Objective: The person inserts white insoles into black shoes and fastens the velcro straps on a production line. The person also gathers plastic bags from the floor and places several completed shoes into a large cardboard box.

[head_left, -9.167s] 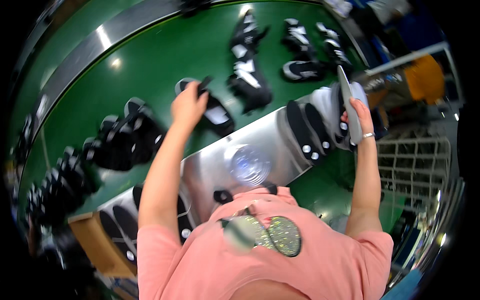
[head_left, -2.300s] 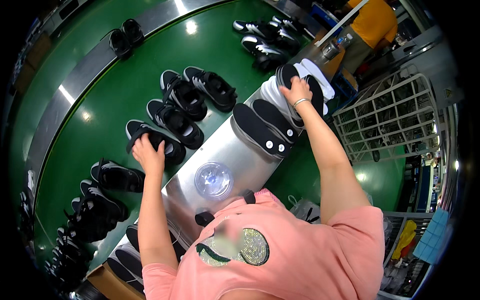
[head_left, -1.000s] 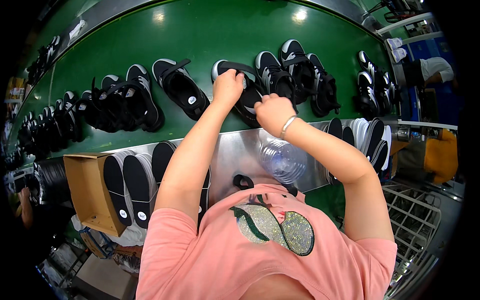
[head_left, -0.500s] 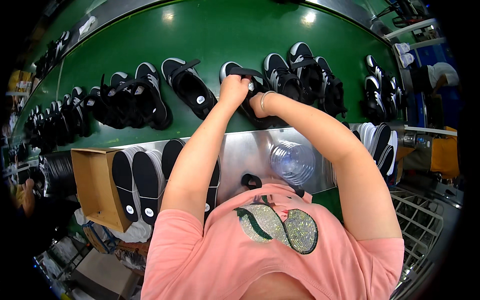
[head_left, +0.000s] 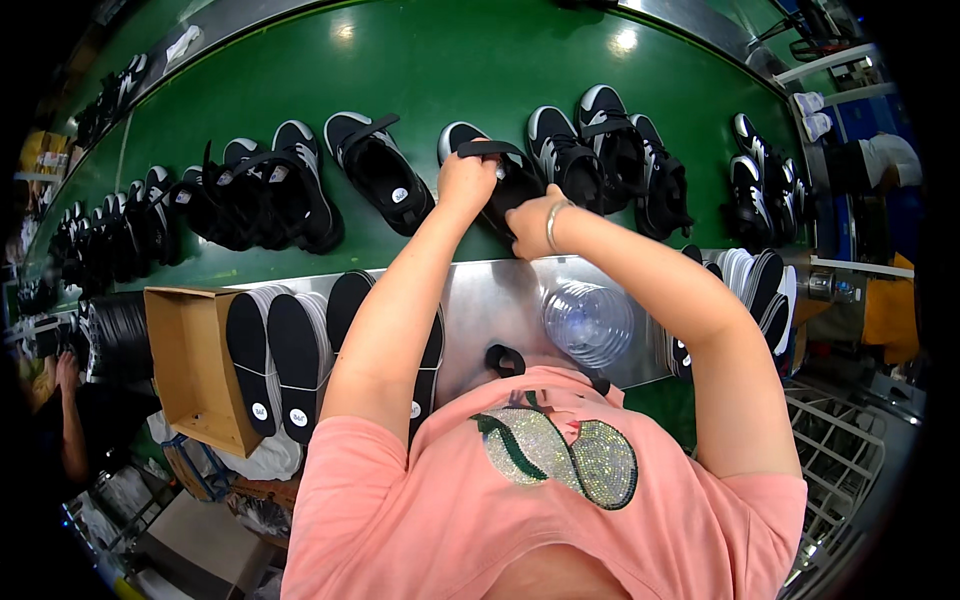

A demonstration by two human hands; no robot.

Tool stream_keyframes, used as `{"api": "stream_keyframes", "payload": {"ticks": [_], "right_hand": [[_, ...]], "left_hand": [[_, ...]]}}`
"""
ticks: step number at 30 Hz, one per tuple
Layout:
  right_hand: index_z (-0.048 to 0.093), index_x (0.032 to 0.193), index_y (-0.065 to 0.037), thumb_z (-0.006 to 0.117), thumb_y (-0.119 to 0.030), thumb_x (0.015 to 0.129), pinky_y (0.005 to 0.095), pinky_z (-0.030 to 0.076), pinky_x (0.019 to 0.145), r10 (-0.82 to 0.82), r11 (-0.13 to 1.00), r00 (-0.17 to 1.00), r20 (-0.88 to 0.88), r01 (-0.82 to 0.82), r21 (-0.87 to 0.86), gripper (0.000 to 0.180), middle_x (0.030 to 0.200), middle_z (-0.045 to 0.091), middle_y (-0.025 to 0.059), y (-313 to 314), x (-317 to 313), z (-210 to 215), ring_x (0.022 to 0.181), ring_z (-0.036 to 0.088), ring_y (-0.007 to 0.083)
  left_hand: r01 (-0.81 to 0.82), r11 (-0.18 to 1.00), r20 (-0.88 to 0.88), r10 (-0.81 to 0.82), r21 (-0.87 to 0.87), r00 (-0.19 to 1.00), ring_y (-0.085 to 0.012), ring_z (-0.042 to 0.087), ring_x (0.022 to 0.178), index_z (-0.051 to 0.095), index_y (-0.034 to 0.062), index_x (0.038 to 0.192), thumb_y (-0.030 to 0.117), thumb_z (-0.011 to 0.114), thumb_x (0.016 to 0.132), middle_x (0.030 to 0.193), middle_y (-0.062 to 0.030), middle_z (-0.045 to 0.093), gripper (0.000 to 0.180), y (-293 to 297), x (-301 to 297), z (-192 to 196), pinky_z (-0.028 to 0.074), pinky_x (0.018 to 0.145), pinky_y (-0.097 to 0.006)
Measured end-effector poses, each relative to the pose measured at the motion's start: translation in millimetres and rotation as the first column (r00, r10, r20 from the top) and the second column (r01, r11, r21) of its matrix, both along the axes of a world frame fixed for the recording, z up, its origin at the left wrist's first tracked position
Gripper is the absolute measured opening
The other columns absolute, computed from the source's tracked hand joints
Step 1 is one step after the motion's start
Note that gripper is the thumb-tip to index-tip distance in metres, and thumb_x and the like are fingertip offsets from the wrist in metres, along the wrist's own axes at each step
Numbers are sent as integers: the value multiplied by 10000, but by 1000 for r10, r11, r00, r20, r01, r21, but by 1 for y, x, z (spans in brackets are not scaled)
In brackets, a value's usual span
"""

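Observation:
A black sneaker with a silver-grey toe (head_left: pixel 512 182) lies on the green table in front of me, its toe pointing away. My left hand (head_left: pixel 468 182) is closed at its front opening, by the raised black tongue (head_left: pixel 492 147). Toward the heel, my right hand (head_left: pixel 533 220), with a bangle on the wrist, is closed on the shoe's rear edge; some of its fingertips are hidden. Left of my hands lies a matching sneaker (head_left: pixel 375 165) with a round white sticker on its insole. Another sneaker (head_left: pixel 553 140) sits close by on the right.
More black sneakers (head_left: pixel 295 185) line the green table (head_left: pixel 440 60) on both sides. Along the metal edge (head_left: pixel 480 300) stand bundled black insoles (head_left: pixel 297 360), a cardboard box (head_left: pixel 200 370) and a clear plastic container (head_left: pixel 588 322). A co-worker's arm (head_left: pixel 70 420) shows at far left.
My right hand has drawn back out of the sneaker toward its heel, and more of the shoe's inside shows. The left hand stays at the tongue.

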State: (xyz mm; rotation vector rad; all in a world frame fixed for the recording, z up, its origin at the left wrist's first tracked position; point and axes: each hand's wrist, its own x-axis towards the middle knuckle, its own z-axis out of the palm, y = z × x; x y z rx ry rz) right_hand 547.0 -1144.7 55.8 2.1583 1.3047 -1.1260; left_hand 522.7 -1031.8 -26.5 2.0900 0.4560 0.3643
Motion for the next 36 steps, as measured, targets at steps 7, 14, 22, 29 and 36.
{"api": "stream_keyframes", "payload": {"ticks": [7,14,22,29,36], "right_hand": [[498,1014,35,533,-196,720,395,409,801,-227,956,945,-234,262,130,376,903,598,187,-14,17,-26,877,581,277],[550,753,9,607,-231,788,271,460,583,-511,-149,-97,-854,989,-23,249,641,557,72,-12,22,-60,596,559,162],[574,746,-36,580,-181,798,234,418,690,-277,143,358,-892,933,330,154,680,588,30,-76,-2,33,652,551,120],[613,834,-90,555,-86,704,407,352,880,-344,635,912,226,49,771,143,672,554,28,-197,-50,48,711,529,195],[576,963,-127,555,-178,750,421,370,755,-477,673,869,132,265,690,220,796,545,45,-189,-30,47,807,515,216]], "left_hand": [[-8,991,-36,3,-137,999,-253,585,696,590,27,845,110,525,754,737,-128,605,140,-4,-5,8,447,630,-321],[-38,975,-37,31,-220,999,-288,576,701,585,53,856,156,551,727,732,-133,601,168,-11,-5,16,443,623,-337],[-255,953,190,224,161,956,-333,571,737,586,75,894,89,543,738,771,-153,601,162,8,-7,19,456,660,-368],[-336,626,347,110,704,931,-276,328,1143,418,69,1158,115,586,688,1211,-122,386,501,-24,-4,84,208,934,-448],[372,869,-198,-322,325,926,-361,280,1189,51,27,1324,135,712,574,1266,-216,295,1006,-100,17,44,265,962,-437]]}}
